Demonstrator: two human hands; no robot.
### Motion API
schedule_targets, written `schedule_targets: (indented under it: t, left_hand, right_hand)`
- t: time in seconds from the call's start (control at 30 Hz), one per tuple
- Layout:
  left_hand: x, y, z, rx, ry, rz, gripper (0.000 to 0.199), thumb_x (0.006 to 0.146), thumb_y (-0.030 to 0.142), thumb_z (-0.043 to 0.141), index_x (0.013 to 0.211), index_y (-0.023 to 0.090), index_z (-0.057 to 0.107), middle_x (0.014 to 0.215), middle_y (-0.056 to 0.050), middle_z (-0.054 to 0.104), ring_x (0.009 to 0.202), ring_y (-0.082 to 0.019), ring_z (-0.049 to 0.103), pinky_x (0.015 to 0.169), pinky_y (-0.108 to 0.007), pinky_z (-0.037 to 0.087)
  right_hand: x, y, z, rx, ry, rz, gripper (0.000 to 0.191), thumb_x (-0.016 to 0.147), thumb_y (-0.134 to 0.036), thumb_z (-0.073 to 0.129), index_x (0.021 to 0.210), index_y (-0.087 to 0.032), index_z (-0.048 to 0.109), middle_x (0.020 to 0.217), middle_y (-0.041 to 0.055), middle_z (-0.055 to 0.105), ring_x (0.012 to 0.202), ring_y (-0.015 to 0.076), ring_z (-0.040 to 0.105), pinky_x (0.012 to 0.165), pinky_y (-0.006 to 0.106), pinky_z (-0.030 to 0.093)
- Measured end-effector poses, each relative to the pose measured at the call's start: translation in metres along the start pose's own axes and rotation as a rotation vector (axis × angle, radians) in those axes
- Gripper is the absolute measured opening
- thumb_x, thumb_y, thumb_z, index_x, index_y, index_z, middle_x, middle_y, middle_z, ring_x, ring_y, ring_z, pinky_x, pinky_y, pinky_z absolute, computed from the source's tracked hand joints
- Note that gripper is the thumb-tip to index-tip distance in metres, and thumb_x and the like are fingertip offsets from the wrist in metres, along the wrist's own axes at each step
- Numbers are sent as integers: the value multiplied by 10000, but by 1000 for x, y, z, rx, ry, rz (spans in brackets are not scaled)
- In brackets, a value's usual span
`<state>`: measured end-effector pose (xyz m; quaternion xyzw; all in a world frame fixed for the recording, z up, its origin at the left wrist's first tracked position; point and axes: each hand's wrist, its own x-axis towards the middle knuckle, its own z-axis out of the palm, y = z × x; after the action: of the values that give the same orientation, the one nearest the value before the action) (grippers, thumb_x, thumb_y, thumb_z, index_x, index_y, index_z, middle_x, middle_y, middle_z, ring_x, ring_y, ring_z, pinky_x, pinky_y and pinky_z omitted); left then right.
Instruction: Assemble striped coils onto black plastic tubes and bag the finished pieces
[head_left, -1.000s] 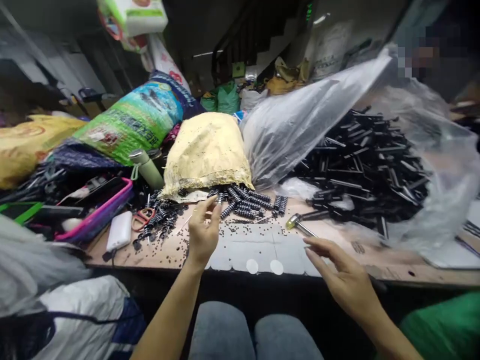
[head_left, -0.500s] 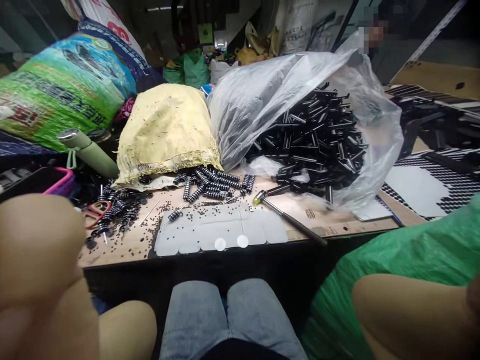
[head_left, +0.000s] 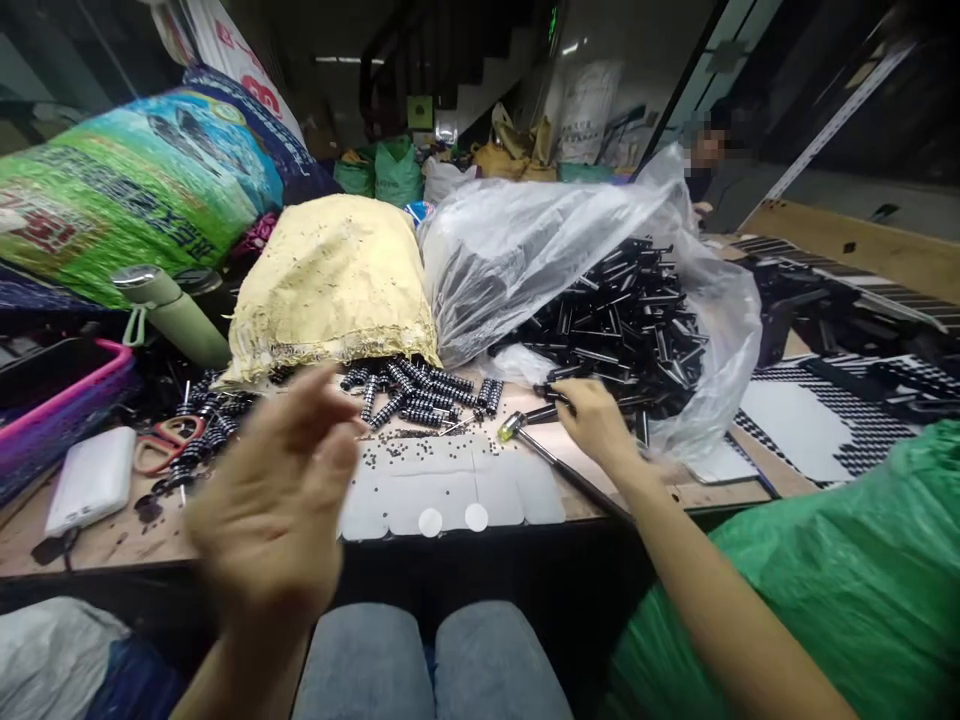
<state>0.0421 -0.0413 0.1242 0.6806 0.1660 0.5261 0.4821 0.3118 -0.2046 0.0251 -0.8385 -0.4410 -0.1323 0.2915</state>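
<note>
Right hand touches slender, glossy black pieces, left hand blurs, finger closure unclear.

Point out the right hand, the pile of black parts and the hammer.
Right hand (head_left: 596, 425): head view, on the back of the hand.
Pile of black parts (head_left: 619, 318): head view, on its middle.
Hammer (head_left: 581, 482): head view, on its dark handle.

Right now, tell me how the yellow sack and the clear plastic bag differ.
The yellow sack is opaque; the clear plastic bag is see-through. Ribbed pieces lie along the yellow sack's front edge, while black parts crowd the clear plastic bag's open mouth. Both rest on the worktable.
</note>
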Motion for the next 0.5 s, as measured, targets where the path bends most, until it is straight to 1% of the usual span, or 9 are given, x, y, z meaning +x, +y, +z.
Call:
schedule_targets:
  t: [0.03, 0.1, 0.2, 0.23, 0.3, 0.37, 0.4, 0.43, 0.5]
  left_hand:
    - [-5, -11, 6, 20, -77, -69, 354, 763, 310, 565, 1110, 244, 549, 905, -19, 592, 786, -131, 555, 658, -242, 480]
    - [-16, -41, 18, 83, -268, -243, 315, 766, 301, 560, 1067, 209, 582, 874, -37, 604, 781, -147, 561, 663, -264, 483]
    - [-33, -84, 34, 168, -415, -408, 306, 784, 353, 515, 1034, 196, 598, 880, -52, 604, 765, -157, 555, 660, -283, 465]
    - [-38, -94, 39, 178, -429, -438, 313, 785, 367, 506, 1030, 195, 599, 887, -54, 600, 760, -156, 550, 655, -281, 457]
    - [-46, -109, 51, 148, -436, -485, 340, 774, 386, 513, 1043, 192, 591, 916, -60, 588, 765, -154, 539, 642, -268, 440]
    - [-50, -116, 61, 63, -426, -518, 323, 752, 390, 540, 977, 170, 612, 872, -56, 585, 745, -147, 528, 622, -249, 421]
    - [-51, -119, 65, 17, -413, -537, 289, 740, 387, 554, 894, 153, 627, 804, -45, 582, 710, -138, 519, 607, -238, 407]
    - [-52, -120, 67, -25, -398, -564, 258, 729, 382, 567, 787, 138, 627, 717, -28, 567, 662, -126, 503, 587, -229, 391]
    - [-55, -124, 67, -84, -385, -645, 262, 698, 369, 597, 601, 127, 571, 560, 9, 499, 564, -101, 454, 545, -215, 355]
  right_hand:
    - [1, 9, 10, -51, -87, 46, 256, 742, -116, 475, 964, -147, 598, 1009, 104, 618, 1044, 269, 481, 896, 466, 339]
    - [1, 25, 25, -63, -168, 131, 201, 722, -82, 480, 848, -141, 625, 912, 108, 648, 1009, 284, 503, 904, 492, 303]
    - [-4, 22, 32, -36, -136, 186, 151, 774, -156, 474, 839, -140, 610, 841, 114, 656, 900, 267, 561, 836, 472, 363]
    - [-7, 12, 32, 39, -152, 210, 161, 797, -209, 472, 888, -147, 589, 848, 108, 657, 859, 246, 580, 793, 438, 403]
    - [-19, -17, 33, 345, -291, 280, 240, 812, -335, 483, 979, -168, 526, 830, 76, 663, 758, 196, 611, 689, 356, 461]
    - [-35, -51, 38, 742, -554, 352, 356, 768, -444, 529, 988, -166, 488, 742, 46, 660, 678, 182, 619, 638, 336, 481]
    - [-43, -66, 40, 815, -611, 366, 430, 745, -489, 536, 1016, -161, 473, 722, 42, 653, 652, 182, 616, 623, 341, 485]
    - [-49, -79, 41, 820, -620, 340, 538, 700, -519, 572, 1083, -164, 443, 798, 59, 651, 704, 194, 618, 650, 357, 488]
    - [-58, -96, 42, 681, -574, 183, 834, 554, -538, 681, 1234, -193, 345, 1087, 118, 565, 967, 251, 554, 810, 420, 443]
